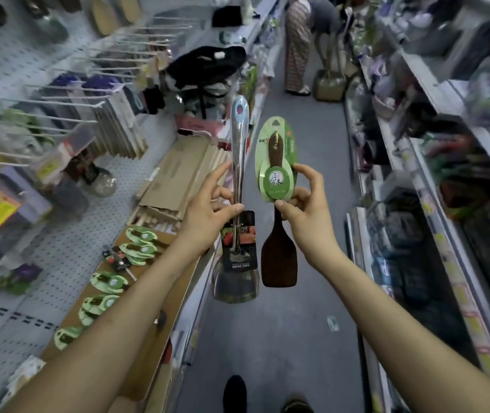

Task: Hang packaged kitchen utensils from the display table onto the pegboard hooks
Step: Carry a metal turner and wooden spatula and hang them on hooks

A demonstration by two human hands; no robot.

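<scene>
My left grip (208,213) curls round the handle of a steel turner (239,138). My right grip (306,216) pinches the green card (275,180) of a dark wooden spatula (279,257). Both hang mid-aisle, off the desk (151,359). I'm carrying them. Next, I judge, each hanging hole must thread onto a free pegboard hook (49,101).

1. The light was even and cool, the shadows soft.
2. Glare streaked the handle of the steel spatula (239,138).
3. Shelves (434,81) and pegboard (67,257) smeared and bent toward the edges; the middle was sharp.
</scene>
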